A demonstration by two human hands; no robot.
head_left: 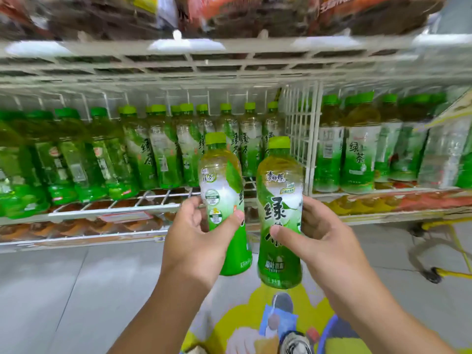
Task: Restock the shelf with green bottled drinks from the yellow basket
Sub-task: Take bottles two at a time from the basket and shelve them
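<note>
Both hands' grips hold upright bottles (224, 200) (279, 213) before the shelf edge (115, 209).

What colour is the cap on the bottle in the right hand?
Yellow-green cap, clearest in the head view.

Two held bottles (279, 213) before the shelf (115, 209) — rows, seemingly, behind

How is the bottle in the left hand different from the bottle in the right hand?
The left-hand bottle shows round badges and only the edge of its big characters; the right-hand bottle shows the big characters from the front. The left-hand bottle leans slightly left; the right-hand bottle stands about straight. Both have lime caps and green-and-white labels, each gripped mid-body by the left hand or right hand.
</note>
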